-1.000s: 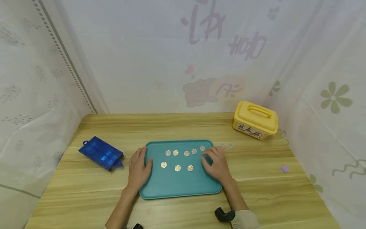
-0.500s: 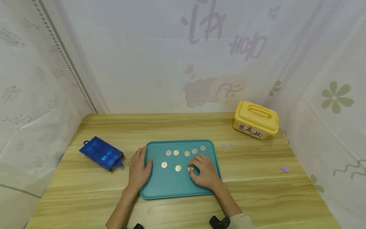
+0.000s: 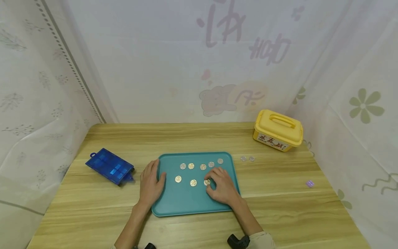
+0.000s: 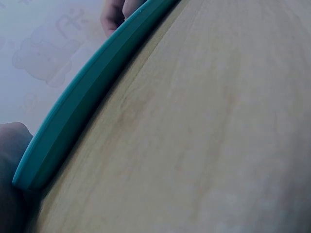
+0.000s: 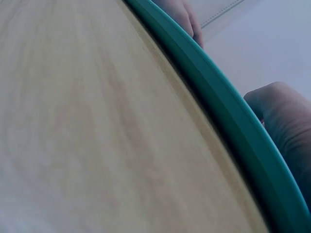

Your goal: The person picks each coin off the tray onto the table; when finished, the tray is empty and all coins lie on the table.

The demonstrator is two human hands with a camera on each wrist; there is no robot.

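A teal tray (image 3: 183, 204) lies on the wooden table with several silver and gold coins spread over its upper half. My left hand (image 3: 150, 186) rests across the tray's left rim, fingers fairly straight outside it and thumb over the inner side. Over the tray's right half, my right hand (image 3: 223, 188) has its index finger and thumb curled round a gold coin (image 3: 207, 182) in the lower row. Just left of that lies another gold coin (image 3: 193, 183). Both wrist views show mainly the tray's side wall (image 4: 73, 107) and parts of the hands; no coin appears there.
Two silver coins (image 3: 243, 159) lie on the table right of the tray. A blue translucent compartment box (image 3: 110, 166) sits at the left. At the back right stands a yellow lidded box (image 3: 277, 130), with a small purple cube (image 3: 310, 184) nearer the right edge.
From the tray's right edge, my right hand has moved left and towards me, reaching the gold coin by half a second ago and staying there. The left hand has kept its place.
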